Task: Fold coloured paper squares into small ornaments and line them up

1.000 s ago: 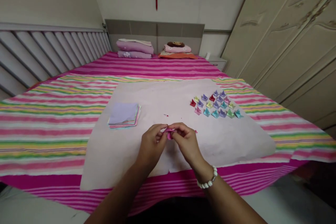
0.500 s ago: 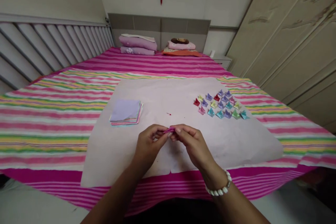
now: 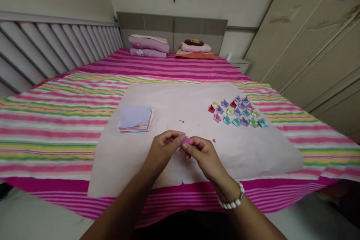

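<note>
Between my fingertips is a small piece of folded pink paper (image 3: pixel 186 140), held over the front middle of a large pale sheet (image 3: pixel 174 101). My left hand (image 3: pixel 165 145) pinches its left side with thumb and forefinger. From the right, my right hand (image 3: pixel 201 153) grips it too, a white beaded bracelet around that wrist. The fingers cover part of the paper, so its full shape is hidden. A tiny red scrap (image 3: pixel 214 140) lies just right of my hands, and a small thin red-and-white bit (image 3: pixel 181 121) lies beyond them.
A stack of square coloured paper (image 3: pixel 136 117), lilac on top, sits to the left. Several small folded paper pieces (image 3: pixel 237 111) in mixed colours stand at the right. Under the sheet is a striped bedspread (image 3: pixel 56 127); folded bedding (image 3: pixel 149 46) lies by the headboard.
The pink paper has turned in my fingers and now shows a flatter, lighter face. A tiny red scrap now lies on the sheet right of my hands.
</note>
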{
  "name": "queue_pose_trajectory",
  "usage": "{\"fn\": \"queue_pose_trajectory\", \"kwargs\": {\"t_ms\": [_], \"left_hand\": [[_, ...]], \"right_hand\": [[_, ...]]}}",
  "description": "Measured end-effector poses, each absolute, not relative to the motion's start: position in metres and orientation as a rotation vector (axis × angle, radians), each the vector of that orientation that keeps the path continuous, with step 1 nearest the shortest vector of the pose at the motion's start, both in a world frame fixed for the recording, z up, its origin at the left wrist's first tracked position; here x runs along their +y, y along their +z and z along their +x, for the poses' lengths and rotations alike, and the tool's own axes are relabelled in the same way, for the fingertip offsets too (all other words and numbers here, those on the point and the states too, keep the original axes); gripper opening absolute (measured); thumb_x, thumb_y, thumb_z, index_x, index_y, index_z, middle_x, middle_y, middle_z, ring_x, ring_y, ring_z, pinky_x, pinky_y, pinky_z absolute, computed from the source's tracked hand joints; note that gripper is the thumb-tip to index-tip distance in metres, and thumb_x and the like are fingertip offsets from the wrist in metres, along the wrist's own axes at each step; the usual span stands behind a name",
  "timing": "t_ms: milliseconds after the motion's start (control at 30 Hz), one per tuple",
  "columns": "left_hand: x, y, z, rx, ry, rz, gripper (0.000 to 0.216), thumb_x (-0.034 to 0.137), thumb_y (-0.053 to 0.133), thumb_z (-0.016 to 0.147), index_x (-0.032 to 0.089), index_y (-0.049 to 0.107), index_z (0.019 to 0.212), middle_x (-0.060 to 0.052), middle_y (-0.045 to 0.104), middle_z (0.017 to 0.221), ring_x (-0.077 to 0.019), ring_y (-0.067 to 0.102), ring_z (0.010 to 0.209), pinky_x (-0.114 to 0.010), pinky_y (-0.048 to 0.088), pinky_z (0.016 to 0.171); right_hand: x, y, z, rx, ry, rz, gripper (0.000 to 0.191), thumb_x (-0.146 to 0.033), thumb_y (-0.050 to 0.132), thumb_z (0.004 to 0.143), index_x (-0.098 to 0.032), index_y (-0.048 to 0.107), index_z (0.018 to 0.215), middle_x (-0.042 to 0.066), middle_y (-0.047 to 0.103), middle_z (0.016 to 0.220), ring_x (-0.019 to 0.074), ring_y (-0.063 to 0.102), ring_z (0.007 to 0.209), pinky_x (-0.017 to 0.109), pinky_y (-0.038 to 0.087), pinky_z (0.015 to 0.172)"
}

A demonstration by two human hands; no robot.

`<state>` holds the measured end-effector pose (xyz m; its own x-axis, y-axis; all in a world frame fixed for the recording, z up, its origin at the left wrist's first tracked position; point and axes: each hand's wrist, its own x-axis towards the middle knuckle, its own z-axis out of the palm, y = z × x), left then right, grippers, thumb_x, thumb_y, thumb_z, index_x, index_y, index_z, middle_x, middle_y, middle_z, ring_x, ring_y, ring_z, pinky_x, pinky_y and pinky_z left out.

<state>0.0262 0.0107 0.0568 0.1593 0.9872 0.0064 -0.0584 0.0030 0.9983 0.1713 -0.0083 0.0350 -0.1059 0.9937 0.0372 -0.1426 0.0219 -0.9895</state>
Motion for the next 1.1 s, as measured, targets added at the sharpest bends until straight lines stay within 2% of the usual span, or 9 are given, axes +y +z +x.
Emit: {"fn": "queue_pose_trajectory", "kwargs": {"t_ms": [100,400,467,533,667,767,833,900,1100], "left_hand": [[0.012,0.06,0.029,1.036,1.135,1.3,0.022,0.036,0.068,0.077,0.017,0.066,0.066,0.004,0.059,0.056,-0.0096,0.052,0.055,-0.022,0.041,0.055],[0.011,0.054,0.036,1.067,1.119,1.237,0.028,0.038,0.065,0.079,0.017,0.06,0.06,0.006,0.049,0.042,-0.0096,0.047,0.043,-0.023,0.037,0.047],[0.012,0.05,0.034,1.087,1.111,1.228,0.026,0.038,0.064,0.08,0.017,0.064,0.064,0.005,0.052,0.044,-0.0106,0.05,0.046,-0.024,0.039,0.049],[0.012,0.046,0.031,1.096,1.13,1.226,0.02,0.036,0.066,0.078,0.017,0.07,0.078,0.004,0.06,0.055,-0.0118,0.055,0.054,-0.025,0.041,0.054],[0.011,0.043,0.024,1.047,1.172,1.241,0.031,0.026,0.07,0.071,0.016,0.066,0.1,0.001,0.066,0.073,-0.0128,0.06,0.065,-0.026,0.044,0.061],[0.01,0.042,0.02,0.985,1.201,1.237,0.031,0.025,0.069,0.073,0.017,0.058,0.1,0.003,0.064,0.07,-0.0126,0.06,0.063,-0.026,0.044,0.061],[0.01,0.043,0.018,0.951,1.207,1.248,0.031,0.024,0.069,0.074,0.019,0.053,0.099,0.004,0.063,0.068,-0.0124,0.06,0.064,-0.025,0.044,0.061],[0.01,0.044,0.014,0.928,1.199,1.292,0.028,0.023,0.068,0.076,0.02,0.051,0.099,0.004,0.062,0.071,-0.012,0.06,0.067,-0.025,0.044,0.063],[0.007,0.046,0.01,0.86,1.112,1.377,0.018,0.023,0.068,0.078,0.019,0.057,0.091,0.001,0.063,0.08,-0.0115,0.061,0.073,-0.025,0.048,0.068]], "right_hand": [[-0.01,0.036,0.169,-1.216,1.338,-1.0,0.027,-0.043,0.075,0.074,-0.017,0.067,0.07,-0.003,0.059,0.056,0.0107,0.052,0.052,0.025,0.039,0.055],[-0.011,0.026,0.161,-1.203,1.339,-1.031,0.03,-0.043,0.07,0.078,-0.017,0.063,0.065,-0.001,0.062,0.057,0.0098,0.05,0.048,0.024,0.039,0.052],[-0.01,0.02,0.158,-1.142,1.337,-1.032,0.03,-0.042,0.07,0.077,-0.017,0.062,0.064,-0.002,0.061,0.055,0.0094,0.049,0.046,0.023,0.037,0.05],[-0.009,0.016,0.156,-1.081,1.338,-1.021,0.029,-0.041,0.07,0.077,-0.017,0.062,0.064,-0.002,0.061,0.055,0.0091,0.048,0.046,0.023,0.037,0.051],[-0.009,0.017,0.157,-1.039,1.368,-1.016,0.028,-0.039,0.07,0.078,-0.016,0.064,0.064,-0.001,0.063,0.056,0.0087,0.05,0.047,0.023,0.039,0.052],[-0.009,0.022,0.16,-1.031,1.371,-0.995,0.021,-0.037,0.074,0.075,-0.017,0.069,0.077,-0.001,0.064,0.061,0.0103,0.055,0.051,0.024,0.043,0.053],[-0.009,0.027,0.163,-1.025,1.297,-0.957,0.029,-0.032,0.078,0.071,-0.022,0.07,0.096,-0.003,0.065,0.066,0.0109,0.058,0.056,0.024,0.046,0.056],[-0.009,0.03,0.167,-1.047,1.215,-0.924,0.038,-0.027,0.081,0.068,-0.025,0.069,0.105,-0.004,0.066,0.07,0.0111,0.06,0.06,0.025,0.049,0.06],[-0.009,0.035,0.174,-1.103,1.227,-0.907,0.023,-0.026,0.082,0.067,-0.022,0.072,0.087,-0.003,0.066,0.062,0.0116,0.061,0.057,0.026,0.051,0.058]]}}
